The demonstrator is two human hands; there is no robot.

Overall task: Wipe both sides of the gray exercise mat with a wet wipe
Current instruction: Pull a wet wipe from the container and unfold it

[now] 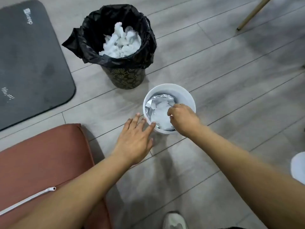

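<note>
The gray exercise mat (pixel 31 63) lies flat on the floor at the upper left, with white lettering on it. A white tub (pixel 183 95) of wet wipes (pixel 160 113) in a foil pack stands on the floor in the middle. My right hand (pixel 183 118) reaches into the tub from the right, its fingers curled down and pinching a wet wipe. My left hand (pixel 136 138) is spread with straight fingers, fingertips touching the tub's near left wall.
A dark bin (pixel 128 76) with a black liner, holding several used white wipes, stands just behind the tub. A reddish cushion (pixel 41 162) with a white zipper lies at lower left. A wooden chair leg (pixel 252 14) slants at upper right. A shoe (pixel 175 220) shows at the bottom.
</note>
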